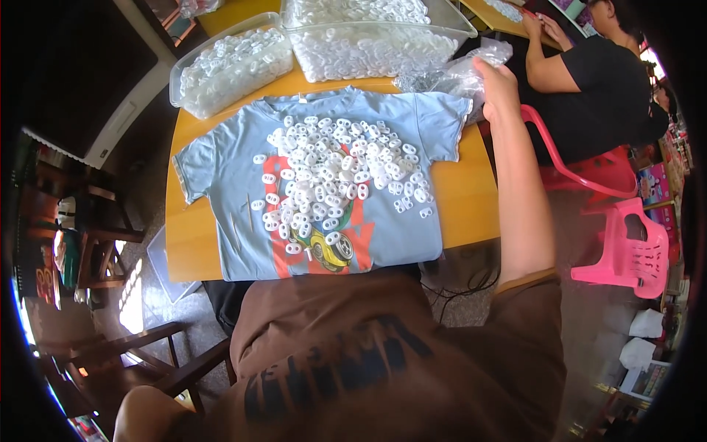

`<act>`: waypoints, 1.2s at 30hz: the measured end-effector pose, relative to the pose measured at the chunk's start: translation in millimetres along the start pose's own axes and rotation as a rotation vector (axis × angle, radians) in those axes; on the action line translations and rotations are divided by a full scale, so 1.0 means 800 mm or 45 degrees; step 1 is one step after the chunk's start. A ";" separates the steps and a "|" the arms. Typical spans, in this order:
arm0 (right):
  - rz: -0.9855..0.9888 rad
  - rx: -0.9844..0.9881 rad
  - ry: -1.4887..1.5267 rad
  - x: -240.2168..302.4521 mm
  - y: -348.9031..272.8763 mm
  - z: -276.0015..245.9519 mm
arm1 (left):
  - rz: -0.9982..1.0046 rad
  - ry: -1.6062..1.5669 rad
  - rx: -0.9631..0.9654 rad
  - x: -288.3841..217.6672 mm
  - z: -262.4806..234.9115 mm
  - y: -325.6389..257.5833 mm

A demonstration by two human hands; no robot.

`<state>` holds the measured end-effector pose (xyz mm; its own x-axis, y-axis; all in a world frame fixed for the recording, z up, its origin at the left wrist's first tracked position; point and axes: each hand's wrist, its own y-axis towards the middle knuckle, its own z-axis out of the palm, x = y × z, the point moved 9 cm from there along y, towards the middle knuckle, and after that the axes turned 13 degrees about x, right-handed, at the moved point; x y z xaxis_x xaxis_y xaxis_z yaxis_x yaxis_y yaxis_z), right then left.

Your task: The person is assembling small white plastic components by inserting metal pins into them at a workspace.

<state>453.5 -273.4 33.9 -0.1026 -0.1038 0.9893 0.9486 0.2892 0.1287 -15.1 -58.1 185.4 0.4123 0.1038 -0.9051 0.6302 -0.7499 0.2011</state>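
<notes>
My right hand (501, 90) reaches out to the far right of the table, closed on the edge of a crumpled clear plastic bag (458, 77). Small shiny bits show through the bag, too fine to name. My left hand is out of view; only part of the left arm (147, 416) appears at the lower left. Before me a light blue T-shirt (232, 151) lies spread over the table. Heaped on it are many small white oval plastic pieces (317, 158), each with two holes. Thin metal picks (249, 214) rest on the shirt left of the heap.
Two clear tubs stand at the table's far side, a smaller one (234, 70) and a larger one (375, 55), both filled with white pieces. The yellow table (471, 214) shows around the shirt. At right are a seated person in black (585, 96) and a pink plastic chair (630, 250).
</notes>
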 end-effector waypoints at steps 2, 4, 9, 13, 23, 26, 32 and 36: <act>0.048 -0.110 0.104 0.004 0.002 -0.010 | -0.005 -0.003 0.014 -0.003 0.005 -0.006; 0.012 -0.145 0.142 0.017 0.008 -0.016 | 0.004 -0.008 0.030 -0.005 0.009 -0.015; -0.209 -0.091 0.254 0.075 0.041 -0.030 | 0.015 0.057 -0.060 -0.015 0.030 -0.051; -0.324 -0.056 0.214 0.160 0.021 -0.003 | 0.011 -0.090 -0.092 0.019 0.038 -0.093; -0.035 0.334 0.416 0.204 -0.191 0.183 | -0.397 0.238 -0.983 0.055 0.002 -0.128; 0.123 0.587 0.440 0.162 -0.271 0.275 | -0.364 -0.022 -1.224 0.052 0.008 -0.145; 0.057 1.197 0.317 0.116 -0.396 0.407 | -0.295 0.307 -1.301 0.012 0.006 -0.167; -0.209 1.754 0.190 0.105 -0.453 0.482 | -0.440 0.270 -1.251 0.022 0.008 -0.174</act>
<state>-14.0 -20.3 97.3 -0.0676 -0.3012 0.9512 -0.1340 0.9474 0.2905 -99.8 43.6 139.2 0.1557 0.3931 -0.9062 0.9507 0.1893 0.2455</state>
